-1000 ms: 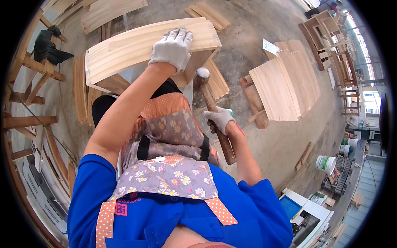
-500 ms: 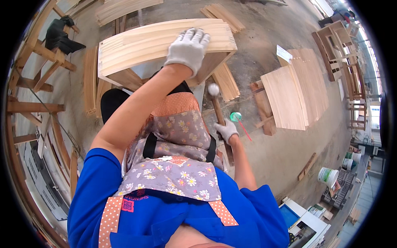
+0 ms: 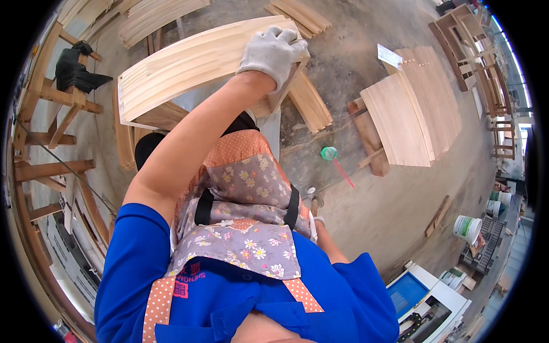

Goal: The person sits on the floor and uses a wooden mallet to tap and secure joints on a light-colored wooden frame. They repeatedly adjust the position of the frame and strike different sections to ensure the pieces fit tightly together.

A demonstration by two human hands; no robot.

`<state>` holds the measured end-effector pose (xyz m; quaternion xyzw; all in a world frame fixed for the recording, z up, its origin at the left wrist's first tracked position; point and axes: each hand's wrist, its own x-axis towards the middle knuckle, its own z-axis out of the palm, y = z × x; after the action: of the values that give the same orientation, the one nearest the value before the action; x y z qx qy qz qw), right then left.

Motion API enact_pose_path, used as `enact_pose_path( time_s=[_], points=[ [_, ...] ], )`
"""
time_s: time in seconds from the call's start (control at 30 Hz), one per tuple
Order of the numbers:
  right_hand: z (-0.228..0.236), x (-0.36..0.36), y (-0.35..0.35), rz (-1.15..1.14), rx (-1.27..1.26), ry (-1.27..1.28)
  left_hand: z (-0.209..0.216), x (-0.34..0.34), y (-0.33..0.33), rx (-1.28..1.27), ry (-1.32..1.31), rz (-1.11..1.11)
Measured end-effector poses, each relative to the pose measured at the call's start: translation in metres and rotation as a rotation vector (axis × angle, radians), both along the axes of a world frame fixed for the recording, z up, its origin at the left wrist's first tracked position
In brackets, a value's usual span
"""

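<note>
A pale wooden box frame [image 3: 194, 60] stands in front of my knees, its long slatted panel facing up. At its right end my left hand [image 3: 270, 56], in a white work glove, bends its fingers over the edge and grips the corner. Low by my right hip, my right hand [image 3: 319, 220] is mostly hidden behind the apron; only a bit of the glove shows. A hammer [image 3: 314, 201] with a small metal head and a wooden handle sticks up from it, its lower handle out of sight.
Stacked thin boards [image 3: 397, 128] lie on wooden bearers to the right. A green round container [image 3: 329, 153] with a red stick sits on the floor nearer me. Loose planks [image 3: 309, 103] lie beside the box. Wooden racking [image 3: 51, 137] lines the left; a white bucket [image 3: 467, 228] stands far right.
My right hand has drawn back with the hammer toward my hip. My left hand has shifted to the box's right end, its fingers now bent over the edge instead of flat.
</note>
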<state>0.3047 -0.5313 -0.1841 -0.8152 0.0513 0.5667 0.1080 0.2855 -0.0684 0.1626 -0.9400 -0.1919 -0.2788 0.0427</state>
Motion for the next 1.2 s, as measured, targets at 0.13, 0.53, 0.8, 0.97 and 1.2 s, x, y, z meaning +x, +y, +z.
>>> enact_pose_path(
  time_s=[0.13, 0.53, 0.8, 0.97, 1.2],
  points=[
    [0.002, -0.025, 0.014, -0.039, 0.028, 0.014, -0.006, 0.003, -0.001, 0.031, -0.086, -0.054],
    [0.001, -0.045, 0.03, -0.091, 0.054, 0.033, -0.005, -0.006, -0.004, 0.134, -0.066, -0.102],
    [0.003, -0.051, 0.034, -0.107, 0.061, 0.039, 0.009, 0.0, -0.008, -0.065, -0.086, 0.044],
    [0.005, -0.053, 0.039, -0.111, 0.069, 0.042, 0.001, 0.0, -0.004, -0.036, -0.058, 0.01],
    [0.009, -0.055, 0.041, -0.119, 0.074, 0.035, -0.002, -0.008, -0.003, 0.003, -0.091, -0.082]
  ],
)
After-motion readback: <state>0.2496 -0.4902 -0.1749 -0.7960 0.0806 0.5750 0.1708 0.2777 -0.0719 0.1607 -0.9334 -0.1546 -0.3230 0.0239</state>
